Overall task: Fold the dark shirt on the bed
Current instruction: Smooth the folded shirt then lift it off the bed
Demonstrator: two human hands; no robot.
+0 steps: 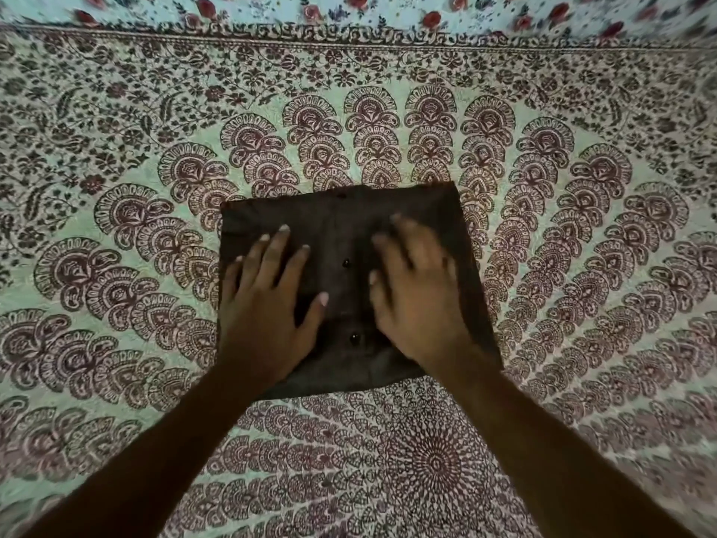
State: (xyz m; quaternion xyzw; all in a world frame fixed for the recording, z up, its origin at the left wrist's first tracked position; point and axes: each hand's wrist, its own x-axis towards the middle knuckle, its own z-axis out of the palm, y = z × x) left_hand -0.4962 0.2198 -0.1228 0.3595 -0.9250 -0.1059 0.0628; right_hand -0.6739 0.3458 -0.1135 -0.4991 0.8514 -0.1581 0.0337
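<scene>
Patterned bedspread (116, 180) fills the frame, with a rose-print cloth (388, 9) along the top edge. Left hand (267, 304), centre-left: fingers straight and spread, palm flat on the dark shirt (341, 219), which lies folded square at frame centre with two buttons (345, 262) showing. Right hand (415, 300), centre-right, blurred: fingers spread, flat on the same shirt.

Dark shirt (341, 223) folded into flat square, buttons facing up, lying mid-bed on patterned bedspread (582, 266).
</scene>
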